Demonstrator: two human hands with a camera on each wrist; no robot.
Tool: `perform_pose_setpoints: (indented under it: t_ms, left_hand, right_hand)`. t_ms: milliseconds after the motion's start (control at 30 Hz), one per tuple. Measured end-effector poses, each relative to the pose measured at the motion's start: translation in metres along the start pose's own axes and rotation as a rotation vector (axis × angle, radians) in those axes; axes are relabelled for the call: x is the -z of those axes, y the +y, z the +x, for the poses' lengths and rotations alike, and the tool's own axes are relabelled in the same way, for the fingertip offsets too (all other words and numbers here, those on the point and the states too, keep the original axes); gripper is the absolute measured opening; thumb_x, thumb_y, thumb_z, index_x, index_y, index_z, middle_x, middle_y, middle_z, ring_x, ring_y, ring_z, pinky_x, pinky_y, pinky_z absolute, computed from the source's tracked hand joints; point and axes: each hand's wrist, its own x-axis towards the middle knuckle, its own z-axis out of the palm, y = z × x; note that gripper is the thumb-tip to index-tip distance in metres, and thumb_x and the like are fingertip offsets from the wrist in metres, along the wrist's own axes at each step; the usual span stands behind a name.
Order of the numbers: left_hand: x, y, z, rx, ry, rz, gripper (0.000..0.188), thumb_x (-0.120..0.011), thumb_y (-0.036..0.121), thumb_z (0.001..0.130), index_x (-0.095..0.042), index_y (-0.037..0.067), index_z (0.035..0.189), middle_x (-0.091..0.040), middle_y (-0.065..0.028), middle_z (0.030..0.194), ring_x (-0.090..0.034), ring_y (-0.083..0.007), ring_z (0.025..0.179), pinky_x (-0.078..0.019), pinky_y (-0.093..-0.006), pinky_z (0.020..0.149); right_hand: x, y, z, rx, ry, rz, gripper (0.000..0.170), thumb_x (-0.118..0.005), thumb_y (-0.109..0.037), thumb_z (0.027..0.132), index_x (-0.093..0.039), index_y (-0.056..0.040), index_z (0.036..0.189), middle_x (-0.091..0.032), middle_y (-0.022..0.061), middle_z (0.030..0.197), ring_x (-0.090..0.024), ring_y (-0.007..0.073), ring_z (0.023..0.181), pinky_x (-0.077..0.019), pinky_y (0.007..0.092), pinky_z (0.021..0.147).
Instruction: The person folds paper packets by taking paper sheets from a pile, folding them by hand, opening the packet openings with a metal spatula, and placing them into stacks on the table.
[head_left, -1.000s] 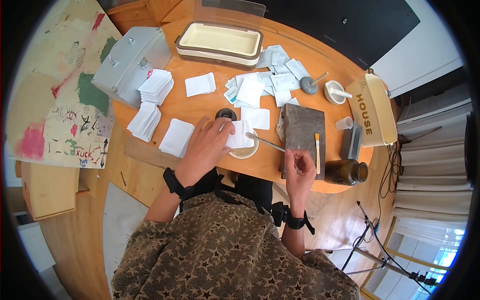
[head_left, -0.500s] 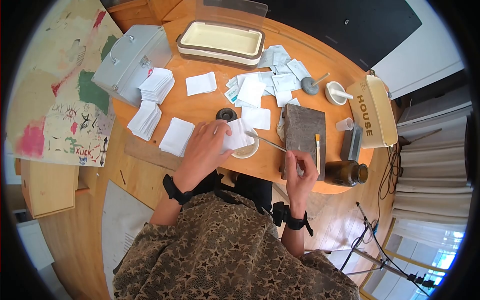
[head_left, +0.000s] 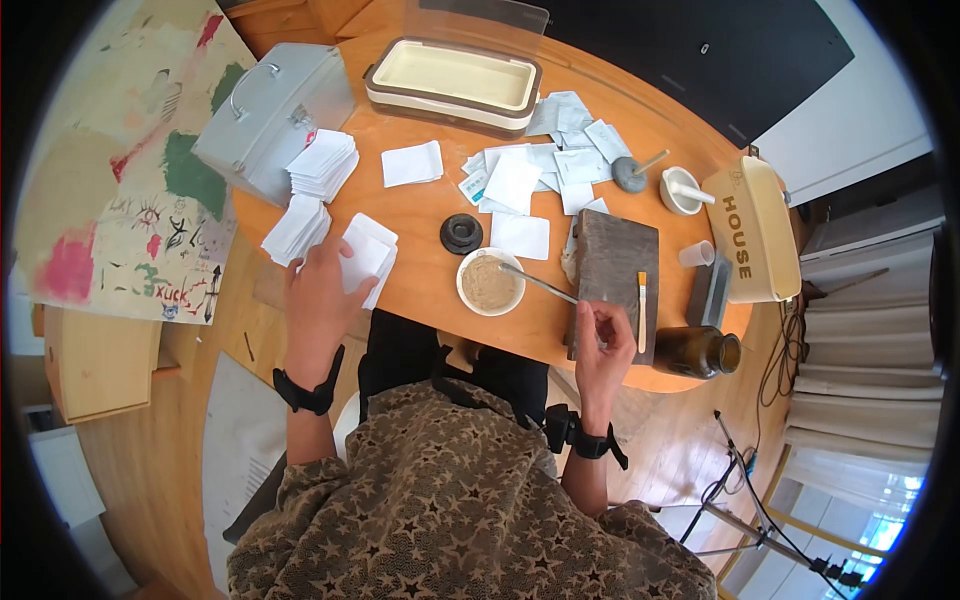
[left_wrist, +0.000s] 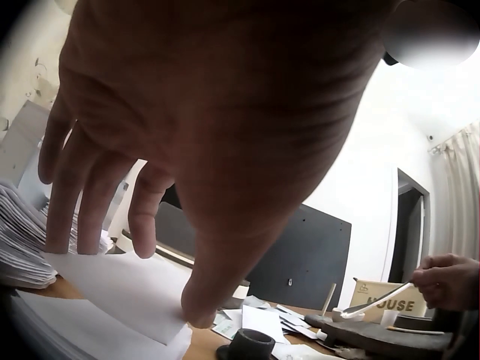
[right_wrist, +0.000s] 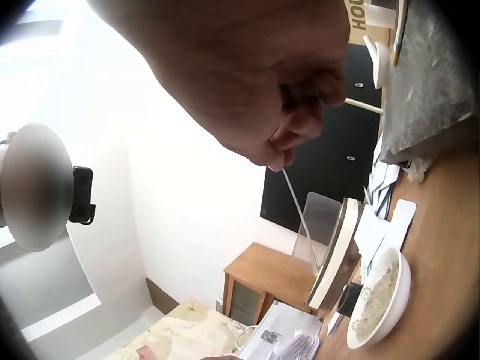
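Over a pile of white paper packets (head_left: 374,240) at the table's left, my left hand (head_left: 322,295) spreads its fingers. In the left wrist view, its thumb (left_wrist: 201,300) touches one edge of the top packet (left_wrist: 124,289), with fingertips at the opposite edge. My right hand (head_left: 605,340) pinches a thin metal spatula (head_left: 540,283) by its end. The spatula's other end reaches over the rim of a white bowl (head_left: 491,282), which holds light brown powder (head_left: 488,285). Behind the bowl sits a dark round ring-shaped piece (head_left: 461,234).
Stacked packets (head_left: 297,228) stand beside a silver case (head_left: 275,115). A cream tray (head_left: 455,75) and scattered sachets (head_left: 575,165) lie farther back. Right of the bowl are a dark stone slab (head_left: 610,250) with a brush (head_left: 642,310), a brown jar (head_left: 695,352), and a mortar (head_left: 682,192).
My left hand has moved left from the bowl to the packet pile, uncovering the bowl and its powder. The packet it held is gone from there. My right hand stays put with the spatula.
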Motion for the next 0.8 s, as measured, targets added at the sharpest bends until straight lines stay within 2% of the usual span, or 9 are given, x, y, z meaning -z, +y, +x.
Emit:
perform_pose_setpoints:
  t_ms: [100, 267, 333, 367, 433, 500, 600, 733, 800]
  left_hand:
    - [-0.003, -0.007, -0.002, 0.028, -0.011, 0.033, 0.046, -0.084, 0.024, 0.078, -0.053, 0.011, 0.109, -0.067, -0.0110, 0.101, -0.067, -0.0317, 0.100, -0.0422, -0.0501, 0.101]
    - [-0.013, -0.009, -0.009, 0.024, -0.053, 0.024, 0.045, -0.085, 0.026, 0.077, -0.055, 0.011, 0.107, -0.067, -0.0102, 0.098, -0.067, -0.0313, 0.099, -0.0423, -0.0490, 0.099]
    - [-0.015, -0.008, -0.011, 0.003, -0.052, 0.015, 0.045, -0.086, 0.027, 0.077, -0.055, 0.011, 0.107, -0.066, -0.0103, 0.099, -0.067, -0.0315, 0.100, -0.0423, -0.0487, 0.099]
    - [-0.014, -0.009, -0.012, 0.010, -0.052, 0.017, 0.043, -0.086, 0.026, 0.077, -0.056, 0.010, 0.104, -0.066, -0.0100, 0.099, -0.066, -0.0316, 0.100, -0.0425, -0.0480, 0.098]
    - [-0.012, -0.010, -0.015, 0.017, -0.052, 0.019, 0.040, -0.085, 0.025, 0.077, -0.058, 0.010, 0.102, -0.065, -0.0097, 0.099, -0.065, -0.0317, 0.100, -0.0428, -0.0474, 0.097]
    - [-0.010, -0.012, -0.019, -0.096, 0.017, 0.035, 0.029, -0.083, 0.022, 0.080, -0.062, 0.009, 0.095, -0.063, -0.0089, 0.098, -0.064, -0.0318, 0.098, -0.0445, -0.0456, 0.094]
    - [-0.010, -0.010, -0.022, -0.049, 0.013, 0.042, 0.018, -0.079, 0.019, 0.082, -0.066, 0.009, 0.089, -0.063, -0.0087, 0.094, -0.063, -0.0314, 0.096, -0.0461, -0.0445, 0.090]
    - [-0.015, -0.020, -0.022, -0.030, -0.077, 0.066, 0.014, -0.078, 0.017, 0.084, -0.068, 0.009, 0.090, -0.064, -0.0094, 0.091, -0.063, -0.0314, 0.095, -0.0468, -0.0445, 0.088]
    - [-0.017, -0.022, -0.023, -0.044, -0.078, 0.065, 0.012, -0.077, 0.016, 0.084, -0.069, 0.010, 0.090, -0.064, -0.0097, 0.089, -0.063, -0.0312, 0.094, -0.0467, -0.0443, 0.089]
  right_hand:
    - [-0.002, 0.002, 0.000, -0.013, -0.012, 0.001, 0.014, -0.073, -0.012, 0.096, -0.069, 0.0004, 0.093, -0.060, 0.0027, 0.073, -0.052, 0.0083, 0.069, -0.0432, 0.0246, 0.064]
    - [-0.004, 0.004, 0.002, -0.021, -0.040, -0.016, 0.014, -0.073, -0.012, 0.096, -0.068, 0.0007, 0.093, -0.059, 0.0029, 0.073, -0.050, 0.0086, 0.069, -0.0428, 0.0250, 0.063]
    - [-0.004, 0.005, 0.001, 0.009, -0.049, -0.054, 0.014, -0.071, -0.013, 0.098, -0.067, -0.0014, 0.092, -0.056, -0.0044, 0.073, -0.044, 0.0020, 0.067, -0.0348, 0.0198, 0.060]
    - [-0.003, 0.005, 0.001, 0.008, -0.048, -0.055, 0.014, -0.071, -0.013, 0.098, -0.067, -0.0014, 0.092, -0.056, -0.0044, 0.073, -0.044, 0.0020, 0.067, -0.0348, 0.0198, 0.060]
    - [-0.004, 0.008, 0.002, -0.003, -0.051, -0.100, 0.015, -0.071, -0.014, 0.098, -0.067, -0.0007, 0.092, -0.056, -0.0034, 0.073, -0.044, 0.0031, 0.067, -0.0359, 0.0207, 0.060]
    - [-0.004, 0.012, 0.002, -0.001, -0.049, -0.105, 0.016, -0.072, -0.014, 0.098, -0.067, -0.0003, 0.092, -0.056, -0.0027, 0.072, -0.045, 0.0037, 0.067, -0.0368, 0.0213, 0.060]
    - [-0.006, 0.013, 0.003, 0.001, -0.050, -0.132, 0.017, -0.072, -0.015, 0.098, -0.066, 0.0003, 0.091, -0.057, -0.0014, 0.072, -0.046, 0.0049, 0.067, -0.0386, 0.0224, 0.061]
    - [-0.009, 0.009, 0.003, -0.014, -0.037, -0.137, 0.014, -0.072, -0.011, 0.095, -0.066, 0.0007, 0.090, -0.057, 0.0046, 0.070, -0.049, 0.0109, 0.064, -0.0417, 0.0272, 0.059]
    - [-0.009, 0.010, 0.003, -0.002, -0.035, -0.152, 0.013, -0.072, -0.010, 0.095, -0.067, 0.0006, 0.090, -0.057, 0.0048, 0.070, -0.049, 0.0110, 0.063, -0.0419, 0.0275, 0.058]
